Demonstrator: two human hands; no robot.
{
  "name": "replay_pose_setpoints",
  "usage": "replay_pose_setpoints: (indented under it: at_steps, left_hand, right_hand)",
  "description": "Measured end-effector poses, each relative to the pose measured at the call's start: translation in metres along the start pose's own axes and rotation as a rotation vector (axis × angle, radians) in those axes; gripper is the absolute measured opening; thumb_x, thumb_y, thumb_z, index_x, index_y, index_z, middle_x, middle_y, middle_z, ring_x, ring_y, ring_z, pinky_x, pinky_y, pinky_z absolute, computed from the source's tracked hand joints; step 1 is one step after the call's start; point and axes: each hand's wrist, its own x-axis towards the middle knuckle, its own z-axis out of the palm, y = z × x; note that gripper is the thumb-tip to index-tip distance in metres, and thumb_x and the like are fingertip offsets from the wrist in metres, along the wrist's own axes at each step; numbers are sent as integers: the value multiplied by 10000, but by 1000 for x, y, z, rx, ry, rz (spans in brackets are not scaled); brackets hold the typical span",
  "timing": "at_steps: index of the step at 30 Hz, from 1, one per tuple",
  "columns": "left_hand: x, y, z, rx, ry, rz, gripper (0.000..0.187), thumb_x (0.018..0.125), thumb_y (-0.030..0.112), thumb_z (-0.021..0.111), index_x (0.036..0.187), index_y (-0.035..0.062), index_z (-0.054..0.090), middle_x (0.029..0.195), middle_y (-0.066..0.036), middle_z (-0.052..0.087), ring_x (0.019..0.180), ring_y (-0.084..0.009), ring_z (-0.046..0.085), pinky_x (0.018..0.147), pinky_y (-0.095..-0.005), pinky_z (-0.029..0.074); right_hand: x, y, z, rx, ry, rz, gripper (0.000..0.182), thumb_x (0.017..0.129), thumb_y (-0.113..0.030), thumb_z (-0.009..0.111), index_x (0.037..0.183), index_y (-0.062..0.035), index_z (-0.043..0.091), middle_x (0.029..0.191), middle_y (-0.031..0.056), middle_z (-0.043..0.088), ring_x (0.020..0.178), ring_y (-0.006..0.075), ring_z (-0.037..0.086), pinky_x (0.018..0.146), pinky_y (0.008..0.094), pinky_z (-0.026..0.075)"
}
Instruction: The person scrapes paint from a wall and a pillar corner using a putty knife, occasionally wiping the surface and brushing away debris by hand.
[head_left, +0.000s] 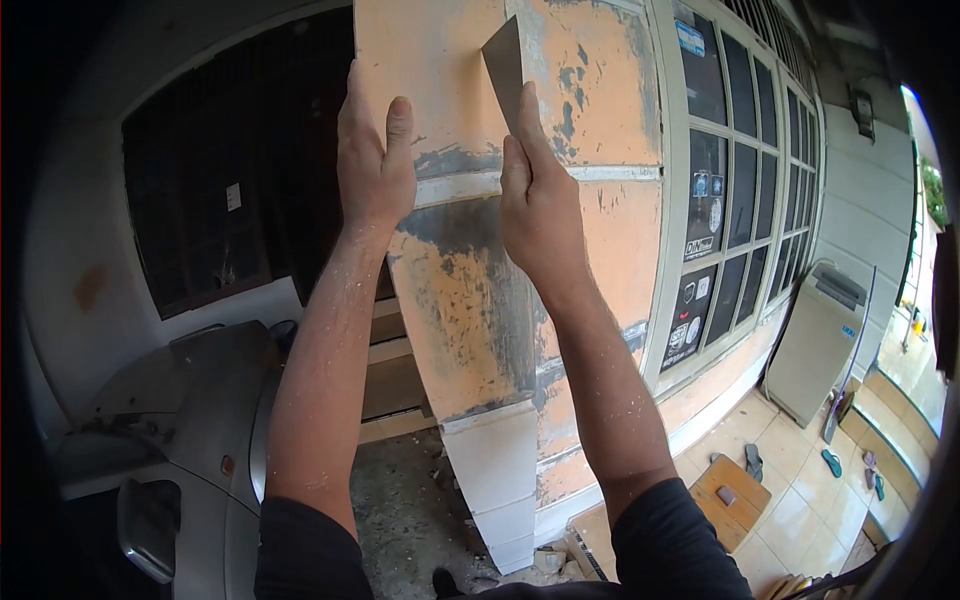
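Observation:
A pillar [428, 75] with peach paint, dark grey scraped patches and pale horizontal bands rises in front of me. My right hand [541, 205] grips a putty knife [506, 72], its index finger stretched along the blade. The broad thin blade points up, with its far edge close to the peach paint near the pillar's corner. My left hand [376, 170] is raised at the pillar's left edge, thumb apart from the other fingers, holding nothing. The putty knife's handle is hidden inside my right hand. Pale specks of dust cover both forearms.
A grey car [190, 420] stands at lower left. To the right are a gridded window [738, 190] with stickers and a grey upright appliance [818, 340]. A small wooden stool [728, 512] and sandals [832, 463] are on the tiles. Rubble [550, 562] lies at the pillar's base.

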Motion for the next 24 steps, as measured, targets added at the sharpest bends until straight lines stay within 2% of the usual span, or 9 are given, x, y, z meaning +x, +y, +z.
replay_pose_setpoints:
  at_steps: [5, 7, 8, 12, 17, 19, 20, 22, 24]
  left_hand:
    - [-4, 1, -4, -31, -34, -4, 804, 1104, 632, 289, 1680, 86, 163, 1552, -259, 438, 1430, -395, 496, 1157, -497, 462]
    - [-1, -2, -3, -14, -17, 10, 805, 1104, 628, 302, 1679, 81, 165, 1551, -259, 439, 1428, -398, 497, 1158, -499, 460]
    - [-4, -3, -3, 1, -26, 10, 807, 1105, 624, 314, 1678, 76, 167, 1551, -259, 440, 1427, -401, 498, 1160, -502, 458]
    - [-1, -1, -5, -62, -41, 5, 806, 1104, 624, 322, 1679, 79, 172, 1554, -258, 437, 1436, -400, 487, 1164, -512, 450]
    - [-4, -2, -3, -70, -40, -28, 798, 1107, 612, 337, 1677, 75, 183, 1563, -245, 438, 1445, -389, 481, 1175, -511, 433]
    - [-2, 2, -5, -78, -24, -44, 799, 1107, 611, 341, 1675, 70, 191, 1570, -245, 435, 1450, -389, 476, 1184, -510, 423]
    - [-5, 5, -5, -81, -31, -65, 800, 1107, 611, 344, 1674, 65, 199, 1577, -244, 432, 1454, -389, 471, 1192, -509, 412]
    - [-8, 5, -5, -129, -46, -80, 792, 1110, 602, 344, 1671, 60, 207, 1584, -247, 429, 1465, -387, 459, 1200, -506, 402]
    - [-5, 2, -6, -172, -28, -89, 785, 1113, 593, 343, 1669, 55, 215, 1591, -250, 426, 1475, -384, 448, 1208, -502, 391]
  right_hand:
    - [-54, 38, 18, -120, 99, -177, 620, 1090, -67, 471, 1676, -121, 277, 809, 288, 686, 725, 395, 728, 706, 473, 551]
    - [-48, 53, 18, -150, 237, -461, 619, 1084, -61, 475, 1672, -112, 287, 807, 283, 688, 739, 399, 730, 708, 476, 550]
    - [-42, 27, 8, -49, 69, -124, 613, 1087, -76, 475, 1670, -115, 291, 812, 286, 691, 747, 400, 732, 705, 467, 550]
    - [12, 10, 1, -52, 95, -121, 610, 1093, -95, 471, 1673, -129, 286, 803, 292, 683, 715, 393, 726, 695, 435, 550]
    - [-55, 48, 9, -83, 109, -87, 599, 1098, -107, 468, 1671, -154, 303, 772, 284, 661, 678, 369, 708, 700, 444, 543]
    - [-58, 71, 15, -235, 340, -445, 601, 1099, -117, 472, 1674, -176, 307, 774, 274, 661, 688, 356, 706, 711, 433, 540]
    - [-53, 60, 11, -235, 349, -426, 601, 1099, -117, 472, 1674, -176, 307, 774, 274, 661, 688, 356, 706, 711, 433, 540]
    - [-14, 23, -1, 15, 73, 38, 592, 1105, -136, 476, 1672, -199, 321, 776, 262, 662, 700, 315, 697, 732, 424, 537]
    - [24, 16, -8, 28, 90, -18, 590, 1107, -145, 479, 1673, -208, 322, 771, 254, 661, 695, 294, 688, 735, 422, 536]
